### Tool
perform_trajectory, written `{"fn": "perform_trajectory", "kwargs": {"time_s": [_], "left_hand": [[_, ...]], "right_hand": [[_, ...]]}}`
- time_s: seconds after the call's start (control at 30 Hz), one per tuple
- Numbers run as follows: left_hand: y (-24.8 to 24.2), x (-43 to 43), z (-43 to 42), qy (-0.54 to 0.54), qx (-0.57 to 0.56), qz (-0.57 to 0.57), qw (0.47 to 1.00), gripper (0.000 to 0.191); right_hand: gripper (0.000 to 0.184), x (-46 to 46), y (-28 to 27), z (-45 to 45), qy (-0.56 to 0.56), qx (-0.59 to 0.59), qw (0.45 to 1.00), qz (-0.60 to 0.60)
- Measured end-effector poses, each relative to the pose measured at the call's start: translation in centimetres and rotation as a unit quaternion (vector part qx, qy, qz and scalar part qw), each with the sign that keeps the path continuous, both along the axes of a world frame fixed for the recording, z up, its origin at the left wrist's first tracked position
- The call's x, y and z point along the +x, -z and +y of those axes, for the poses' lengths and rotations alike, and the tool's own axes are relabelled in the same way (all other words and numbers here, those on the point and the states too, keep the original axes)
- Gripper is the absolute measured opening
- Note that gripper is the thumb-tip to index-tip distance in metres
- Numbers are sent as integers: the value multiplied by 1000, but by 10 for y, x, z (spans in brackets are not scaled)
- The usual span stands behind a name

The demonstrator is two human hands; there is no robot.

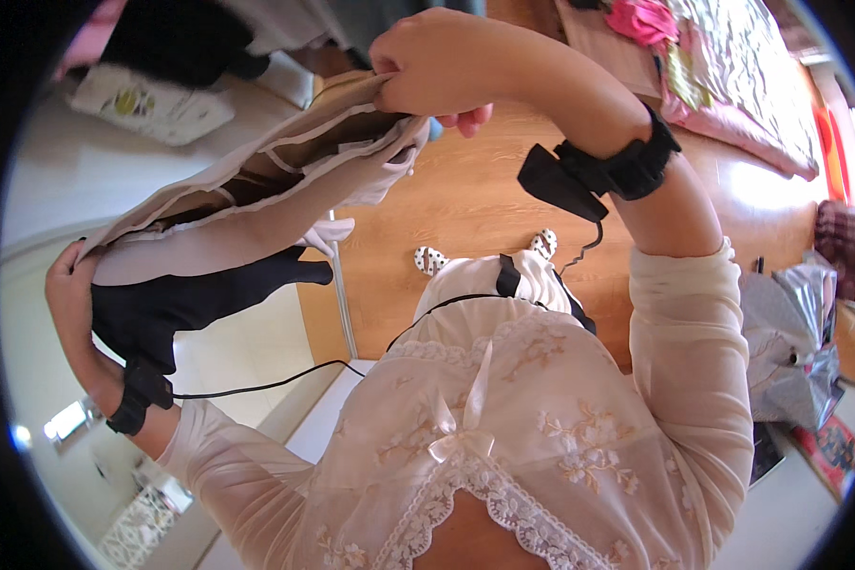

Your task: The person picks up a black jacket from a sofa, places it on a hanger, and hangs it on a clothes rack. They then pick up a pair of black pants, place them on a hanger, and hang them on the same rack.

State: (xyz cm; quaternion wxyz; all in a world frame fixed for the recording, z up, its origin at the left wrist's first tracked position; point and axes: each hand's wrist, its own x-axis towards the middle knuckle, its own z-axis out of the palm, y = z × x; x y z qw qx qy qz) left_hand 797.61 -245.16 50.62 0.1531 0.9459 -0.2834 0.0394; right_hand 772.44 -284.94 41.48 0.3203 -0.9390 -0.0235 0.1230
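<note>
A pale pinkish garment [206,235] hangs stretched between my two hands, its long edge parted so that the darker inside and white seams show. My left hand [69,285] grips its end at the far left. The other end, higher up, is pinched in my right hand [427,68], whose back faces me; some fingertips show below the wrist. Black cloth [214,296] hangs under the pale part near my left hand; whether it belongs to the same garment I cannot tell. Small pale ribbon-like pieces [328,234] dangle beside it.
Black straps with devices [139,395] and cables circle both wrists. Dark clothes [178,43] and a white printed package [149,103] are at upper left. A bed with patterned bedding [741,78] stands at upper right. A silvery bag [784,342] lies right. Wooden floor [392,299] stretches below.
</note>
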Motion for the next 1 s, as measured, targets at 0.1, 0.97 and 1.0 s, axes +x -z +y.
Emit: {"fn": "perform_trajectory", "kwargs": {"time_s": [0.1, 0.97, 1.0], "left_hand": [[-12, -78, -65, 63, 0, -15, 998, 19], [-57, -444, -72, 354, -40, 59, 932, 25], [-62, -440, -66, 383, -41, 59, 921, 26]], "right_hand": [[29, -98, -1, -32, -66, -204, 974, -80], [21, -522, -30, 76, 367, 481, 622, -497], [21, -514, -45, 79, 341, 492, 608, -522]]}}
